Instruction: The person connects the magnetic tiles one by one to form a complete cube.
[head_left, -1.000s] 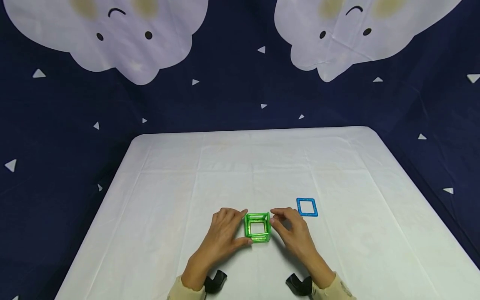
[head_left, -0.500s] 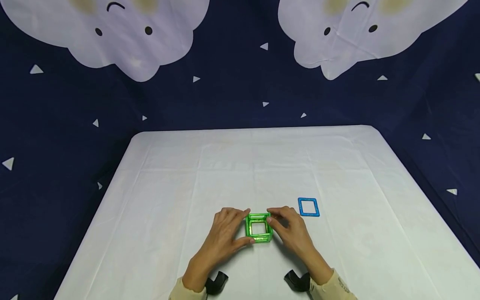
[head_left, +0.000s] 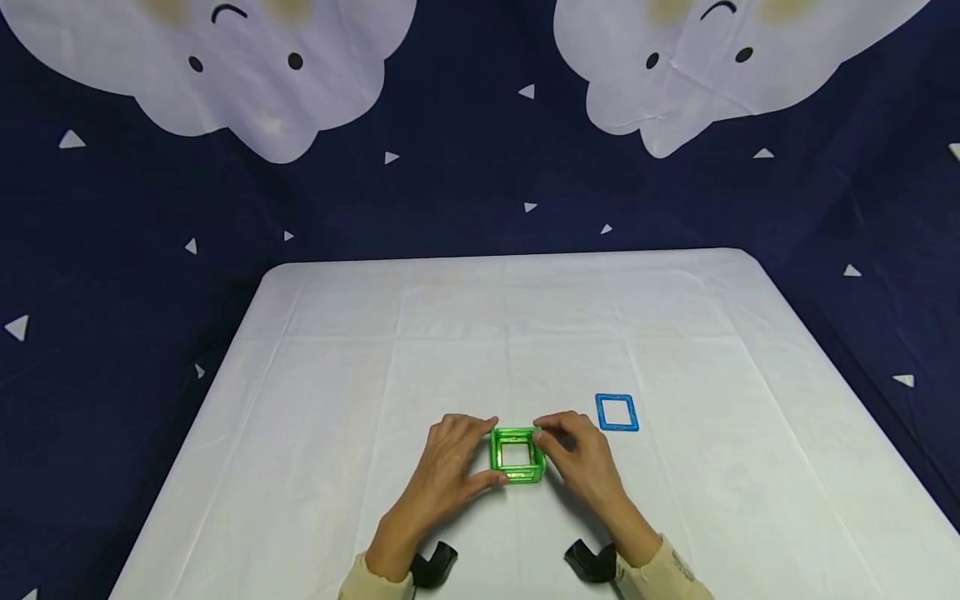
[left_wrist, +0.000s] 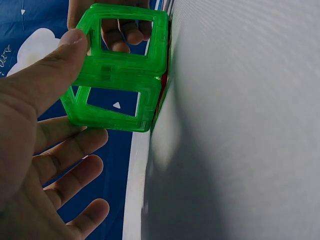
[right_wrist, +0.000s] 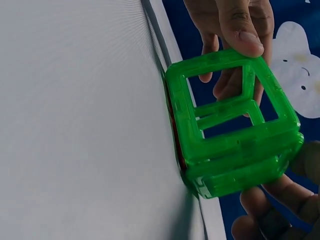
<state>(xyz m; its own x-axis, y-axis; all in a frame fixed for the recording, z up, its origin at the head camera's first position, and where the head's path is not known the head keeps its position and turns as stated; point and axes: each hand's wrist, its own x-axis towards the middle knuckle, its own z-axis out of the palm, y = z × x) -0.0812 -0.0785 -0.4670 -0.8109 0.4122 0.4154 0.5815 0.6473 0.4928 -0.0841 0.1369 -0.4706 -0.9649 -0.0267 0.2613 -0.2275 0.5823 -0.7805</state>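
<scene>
Green see-through magnetic tiles stand joined as a square box [head_left: 523,475] on the white table; its top looks open. A thin red edge [left_wrist: 163,90] shows under it in the left wrist view. My left hand [head_left: 444,467] grips the box's left side, thumb at the near corner and index finger at the far one. On the right side, my right hand [head_left: 583,462] pinches the green tile's upper edge between thumb and index finger. The right wrist view shows the green box [right_wrist: 237,145] between both hands, with its right tile leaning slightly out.
A blue square magnetic tile [head_left: 617,429] lies flat just beyond my right hand. The white table [head_left: 360,375] reaches back to a dark blue cloth [head_left: 465,217] printed with clouds and triangles. Black bands [head_left: 435,567] sit at both wrists.
My right thumb and index finger have moved slightly left onto the right side of the green box, from just beside it. The left hand has kept its hold; the blue tile stays put.
</scene>
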